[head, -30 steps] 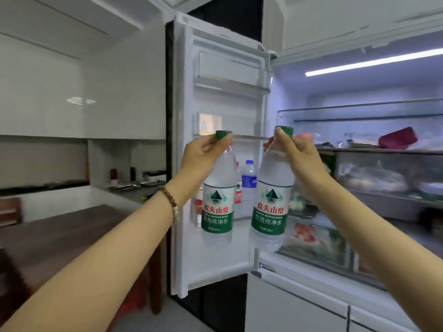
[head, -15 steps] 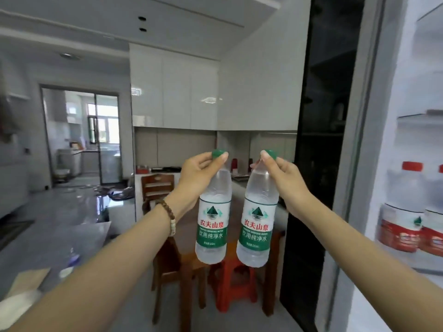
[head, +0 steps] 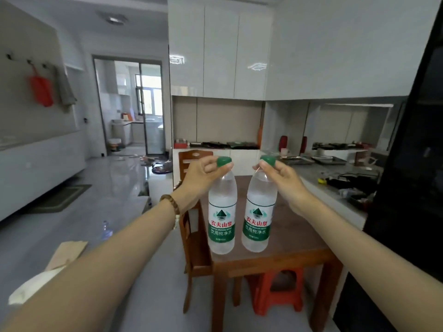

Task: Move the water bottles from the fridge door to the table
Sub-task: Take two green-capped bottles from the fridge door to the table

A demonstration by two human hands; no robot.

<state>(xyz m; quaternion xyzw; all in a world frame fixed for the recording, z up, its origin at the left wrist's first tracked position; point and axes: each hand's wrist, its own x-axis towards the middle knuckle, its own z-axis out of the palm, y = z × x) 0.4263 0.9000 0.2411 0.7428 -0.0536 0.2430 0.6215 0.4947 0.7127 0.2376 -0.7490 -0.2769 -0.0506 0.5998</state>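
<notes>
Head view, mid-carry: my left hand (head: 203,176) pinches the left bottle (head: 221,212), right hand (head: 282,180) the right bottle (head: 259,209); next, lower both onto the table (head: 297,238), six o'clock.

Noted: wooden chair (head: 199,259) near red plastic stool (head: 262,291). A red bag (head: 42,91) hangs on the left wall. Some cardboard (head: 68,252) lies on the floor.

Home kitchen-diner: wall cabinets (head: 220,51), counter (head: 335,188), dining table (head: 294,238).

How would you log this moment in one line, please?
carry; left hand grips left bottle; right hand grips right bottle; table ahead
</notes>
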